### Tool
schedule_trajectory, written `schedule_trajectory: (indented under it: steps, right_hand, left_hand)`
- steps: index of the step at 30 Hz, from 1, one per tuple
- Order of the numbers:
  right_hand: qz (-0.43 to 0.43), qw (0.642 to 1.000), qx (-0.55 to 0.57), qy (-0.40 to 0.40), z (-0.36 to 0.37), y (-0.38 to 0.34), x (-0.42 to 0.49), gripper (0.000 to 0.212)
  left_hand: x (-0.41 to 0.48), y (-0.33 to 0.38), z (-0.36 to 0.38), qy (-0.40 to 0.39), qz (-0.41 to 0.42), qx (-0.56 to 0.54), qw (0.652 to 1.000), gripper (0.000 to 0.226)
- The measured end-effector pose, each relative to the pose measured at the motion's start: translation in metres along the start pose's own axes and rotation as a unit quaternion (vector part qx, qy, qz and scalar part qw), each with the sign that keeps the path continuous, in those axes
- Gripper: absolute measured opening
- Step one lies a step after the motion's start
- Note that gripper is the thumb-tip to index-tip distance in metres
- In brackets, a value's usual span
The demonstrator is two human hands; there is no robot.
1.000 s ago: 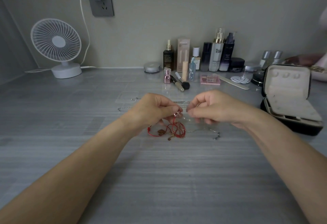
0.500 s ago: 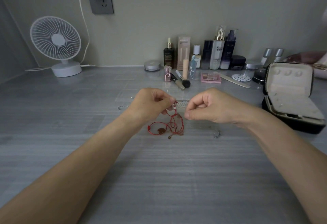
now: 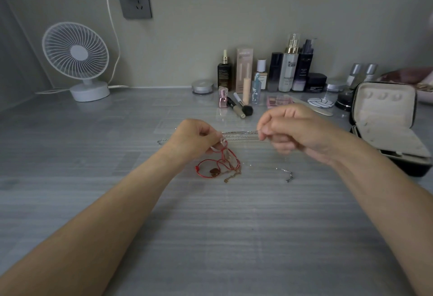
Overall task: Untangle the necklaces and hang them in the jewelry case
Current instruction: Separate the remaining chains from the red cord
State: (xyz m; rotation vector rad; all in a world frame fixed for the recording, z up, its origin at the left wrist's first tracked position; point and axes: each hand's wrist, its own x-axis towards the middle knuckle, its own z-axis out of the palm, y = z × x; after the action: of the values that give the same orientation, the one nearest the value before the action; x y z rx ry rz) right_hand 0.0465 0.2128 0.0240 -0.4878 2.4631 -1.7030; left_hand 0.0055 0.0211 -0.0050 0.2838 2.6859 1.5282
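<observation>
A tangle of necklaces lies mid-table: a red cord necklace (image 3: 212, 167) with a brown pendant, a gold chain (image 3: 233, 175), and a thin silver chain (image 3: 287, 174). My left hand (image 3: 195, 137) pinches the knot where the red cord meets a small clasp, lifting it slightly. My right hand (image 3: 295, 129) is pinched on a fine silver strand, held to the right of the knot and above the table. More silver chain (image 3: 239, 134) stretches across the table behind both hands. The open jewelry case (image 3: 384, 117) stands at the right, its beige lid upright.
Cosmetic bottles (image 3: 289, 66), a brush (image 3: 243, 106) and a pink palette (image 3: 278, 101) line the back wall. A white desk fan (image 3: 76, 58) stands back left, with a cable running to a wall socket (image 3: 137, 0).
My right hand has pulled away to the right and upward, widening the gap from my left hand. The red cord tangle has spread a little on the table.
</observation>
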Motion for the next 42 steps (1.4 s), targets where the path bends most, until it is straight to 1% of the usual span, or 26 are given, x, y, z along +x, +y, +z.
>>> schedule_trajectory:
  steps: [2,3,6,8,9,11,13,15,17,20,21,26,27,29,31,32,36,38,40,42]
  right_hand:
    - [0.002,0.999,0.038,-0.004,-0.002,0.001,0.001,0.02]
    - [0.009,1.0,0.027,-0.001,-0.003,0.002,0.002,0.019]
    - [0.049,0.994,-0.088,0.04,-0.002,0.008,0.006,0.019]
    - [0.084,0.978,-0.176,0.077,0.001,0.013,0.01,0.023]
    - [0.093,0.967,-0.222,0.082,0.002,0.016,0.011,0.023]
    - [0.1,0.949,-0.293,0.068,0.007,0.021,0.013,0.018]
    - [0.074,0.944,-0.315,0.067,0.013,0.024,0.016,0.012]
    - [0.035,0.955,-0.286,0.068,0.02,0.025,0.017,0.015]
    - [0.005,0.966,-0.251,0.064,0.029,0.024,0.019,0.013]
    - [-0.02,0.961,-0.263,0.089,0.038,0.026,0.021,0.003]
    - [-0.022,0.958,-0.267,0.097,0.039,0.026,0.021,0.002]
    - [-0.028,0.955,-0.267,0.127,0.033,0.024,0.02,0.012]
    - [-0.033,0.957,-0.252,0.137,0.031,0.024,0.02,0.011]
    - [-0.031,0.972,-0.181,0.147,0.029,0.022,0.02,0.011]
    - [-0.013,0.985,-0.1,0.139,0.028,0.018,0.019,0.016]
    - [-0.007,0.988,-0.076,0.132,0.028,0.016,0.019,0.019]
    - [0.008,0.992,-0.033,0.121,0.027,0.013,0.016,0.026]
    - [0.022,0.991,-0.036,0.124,0.026,0.011,0.016,0.026]
    - [0.025,0.988,-0.069,0.133,0.027,0.01,0.016,0.023]
    - [0.02,0.984,-0.104,0.145,0.027,0.011,0.016,0.016]
  left_hand:
    - [0.0,0.0,0.0,0.001,0.0,0.006,1.0,0.021]
    - [0.0,0.0,0.0,0.001,-0.002,0.004,1.0,0.021]
    - [-0.001,0.001,-0.001,-0.015,-0.016,-0.03,0.999,0.018]
    - [-0.002,0.002,-0.001,-0.029,-0.018,-0.046,0.998,0.017]
    - [-0.003,0.003,-0.001,-0.033,-0.016,-0.051,0.998,0.017]
    - [-0.004,0.004,0.001,-0.037,-0.012,-0.057,0.998,0.017]
    - [-0.005,0.006,0.002,-0.038,-0.006,-0.059,0.997,0.018]
    - [-0.006,0.007,0.002,-0.039,0.001,-0.059,0.997,0.019]
    - [-0.006,0.008,0.002,-0.04,0.006,-0.058,0.997,0.019]
    - [-0.006,0.009,0.003,-0.033,0.014,-0.055,0.998,0.019]
    - [-0.006,0.009,0.002,-0.03,0.016,-0.055,0.998,0.02]
    - [-0.005,0.008,0.001,-0.017,0.018,-0.039,0.999,0.019]
    - [-0.005,0.008,0.0,-0.018,0.017,-0.038,0.999,0.019]
    - [-0.006,0.008,0.001,-0.027,0.012,-0.043,0.999,0.018]
    - [-0.008,0.009,0.002,-0.036,0.007,-0.048,0.998,0.015]
    - [-0.009,0.009,0.002,-0.038,0.006,-0.051,0.998,0.015]
    - [-0.008,0.01,0.002,-0.028,0.007,-0.058,0.998,0.017]
    - [-0.008,0.01,0.001,-0.033,0.009,-0.07,0.997,0.016]
    - [-0.008,0.01,0.001,-0.048,0.014,-0.088,0.995,0.012]
    - [-0.008,0.01,0.002,-0.06,0.016,-0.102,0.993,0.011]
